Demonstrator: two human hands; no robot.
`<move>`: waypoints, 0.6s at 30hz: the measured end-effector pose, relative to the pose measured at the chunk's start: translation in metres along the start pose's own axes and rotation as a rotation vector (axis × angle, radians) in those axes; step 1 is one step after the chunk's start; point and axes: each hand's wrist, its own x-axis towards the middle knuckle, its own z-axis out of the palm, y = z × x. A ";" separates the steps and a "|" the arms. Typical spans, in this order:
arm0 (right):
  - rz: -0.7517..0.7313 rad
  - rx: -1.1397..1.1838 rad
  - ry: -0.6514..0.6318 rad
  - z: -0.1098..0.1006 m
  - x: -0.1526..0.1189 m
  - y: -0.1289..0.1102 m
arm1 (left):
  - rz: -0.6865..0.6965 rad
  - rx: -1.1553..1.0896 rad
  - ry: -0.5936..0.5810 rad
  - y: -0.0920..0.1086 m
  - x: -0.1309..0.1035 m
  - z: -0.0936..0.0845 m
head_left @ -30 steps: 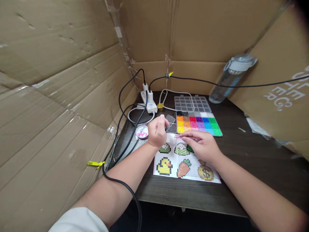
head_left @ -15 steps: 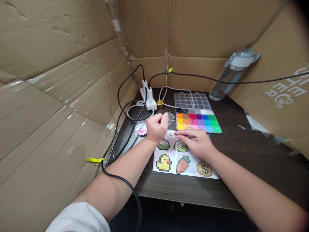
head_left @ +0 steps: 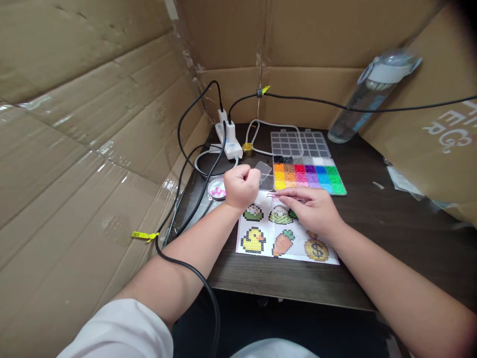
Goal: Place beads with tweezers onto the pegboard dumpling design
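Observation:
My left hand (head_left: 241, 186) is curled into a fist just left of the upper part of a pattern sheet (head_left: 270, 248); whatever it may hold is hidden. In my right hand (head_left: 316, 209) is a thin pair of tweezers (head_left: 274, 195), its tips pointing left over the sheet's upper half. Pixel pictures show on the sheet, among them a yellow duck, a carrot and a money bag. Behind the hands lies a bead box (head_left: 309, 176) with small beads sorted by colour. A small white dish (head_left: 216, 189) of pink and white beads is left of my fist.
The box's clear lid (head_left: 300, 144) lies open behind the beads. A power strip (head_left: 229, 141) stands at the back left, with a black cable (head_left: 188, 219) crossing over my left forearm. A water bottle (head_left: 365, 102) leans at the back right. Cardboard walls (head_left: 223, 35) surround the table.
The whole view has shifted, so the table's things appear slightly higher. My left fist stays closed, and the tweezers remain in my right hand over the sheet.

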 end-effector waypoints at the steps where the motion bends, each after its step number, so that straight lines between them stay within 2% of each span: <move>1: 0.000 -0.007 -0.009 -0.001 0.000 -0.001 | 0.007 0.002 0.002 0.000 0.000 0.000; 5: 0.000 -0.014 -0.046 -0.002 0.000 -0.002 | 0.010 -0.009 0.007 0.000 0.000 0.002; 18: 0.006 0.063 -0.021 -0.002 -0.001 0.001 | -0.025 -0.019 -0.010 -0.001 0.000 -0.001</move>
